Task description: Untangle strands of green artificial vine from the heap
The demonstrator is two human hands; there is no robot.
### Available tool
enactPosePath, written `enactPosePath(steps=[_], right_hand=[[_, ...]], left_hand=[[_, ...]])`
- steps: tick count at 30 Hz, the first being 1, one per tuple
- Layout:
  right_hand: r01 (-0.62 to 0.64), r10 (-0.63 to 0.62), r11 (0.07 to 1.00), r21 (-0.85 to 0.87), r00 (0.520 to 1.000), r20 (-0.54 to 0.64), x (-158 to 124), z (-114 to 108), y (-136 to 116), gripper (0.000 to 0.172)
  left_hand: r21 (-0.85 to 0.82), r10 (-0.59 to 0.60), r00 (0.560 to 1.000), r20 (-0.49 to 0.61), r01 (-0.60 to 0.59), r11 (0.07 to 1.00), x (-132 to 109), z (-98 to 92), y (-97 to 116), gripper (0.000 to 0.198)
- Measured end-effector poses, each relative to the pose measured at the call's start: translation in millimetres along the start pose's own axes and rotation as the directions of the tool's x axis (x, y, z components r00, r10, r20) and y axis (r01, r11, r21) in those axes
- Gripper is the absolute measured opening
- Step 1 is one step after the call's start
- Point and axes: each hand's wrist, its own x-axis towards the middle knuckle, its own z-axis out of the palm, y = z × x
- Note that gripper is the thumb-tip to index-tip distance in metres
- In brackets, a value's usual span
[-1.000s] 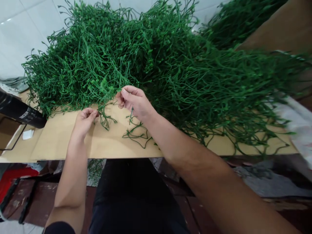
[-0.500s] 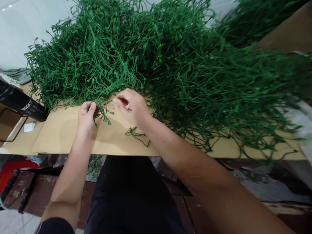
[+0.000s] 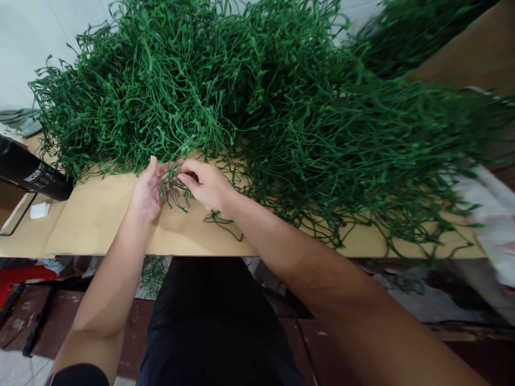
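Observation:
A big heap of thin green plastic stems (image 3: 257, 96) covers the far half of a brown cardboard-topped table (image 3: 96, 225). At the heap's near edge my left hand (image 3: 148, 188) cups a small green sprig (image 3: 171, 185), fingers partly curled round it. My right hand (image 3: 206, 185) meets it from the right and pinches the same sprig between thumb and fingertips. A loose bent stem (image 3: 223, 221) lies on the cardboard just below my right wrist.
A black cylinder with white lettering (image 3: 34, 174) lies at the table's left end, beside a small white piece (image 3: 39, 210) and a black wire frame (image 3: 16, 217). White and pink cloth (image 3: 491, 220) hangs at the right. My dark-trousered lap (image 3: 217, 321) is below the table edge.
My hands have come together: the right hand moved left and down to the sprig in the left hand. The left hand shifted slightly up towards the heap. The view drifted a little.

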Motion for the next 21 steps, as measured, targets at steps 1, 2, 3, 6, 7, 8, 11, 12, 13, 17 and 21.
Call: enactPosePath(steps=[1,2,3,6,7,8,11,12,13,17,21], right_hand=[[0.001,-0.001,1.0,-0.018,1.0,0.02,-1,0,-2,0.014],[-0.003,0.004,0.999,-0.039,0.999,0.034,-1,0,-3,0.015],[-0.013,0.015,0.998,-0.059,0.999,0.039,-2,-1,-5,0.015],[-0.04,0.042,0.994,-0.106,0.999,0.015,-1,-2,-4,0.016],[-0.051,0.052,0.991,-0.12,0.999,0.005,-1,-3,-3,0.015],[-0.064,0.064,0.988,-0.138,0.998,-0.003,-1,-4,-2,0.016],[-0.108,0.107,0.975,-0.192,0.994,-0.015,1,-10,0,0.017],[-0.123,0.122,0.971,-0.204,0.992,-0.019,1,-12,0,0.017],[-0.135,0.135,0.968,-0.211,0.991,-0.018,2,-14,-1,0.018],[-0.141,0.147,0.971,-0.193,0.989,0.016,1,-17,-2,0.02],[-0.065,0.076,0.992,-0.108,0.993,0.092,-13,-19,-17,0.019]], left_hand=[[-0.006,-0.012,1.0,0.014,0.012,1.0,2,0.1,-1,0.041],[-0.019,-0.014,1.0,0.015,0.014,1.0,5,0.5,-2,0.037],[-0.039,-0.005,1.0,0.003,0.005,0.999,8,1.3,-4,0.03],[-0.088,0.033,0.999,-0.02,-0.035,0.996,18,4.7,-12,0.016],[-0.09,0.043,0.999,-0.018,-0.044,0.995,20,5.8,-14,0.015],[-0.084,0.048,0.999,-0.018,-0.049,0.995,23,6.6,-16,0.014],[-0.028,0.023,0.998,-0.058,-0.024,0.999,26,8.4,-16,0.013],[-0.005,0.009,0.997,-0.077,-0.009,1.0,26,9.0,-15,0.012],[0.016,0.002,0.996,-0.092,0.0,1.0,26,9.8,-15,0.011],[0.064,0.028,0.996,-0.083,-0.023,0.998,30,14.8,-16,0.012],[0.099,0.061,0.994,-0.094,-0.052,0.994,38,17.4,-20,0.021]])
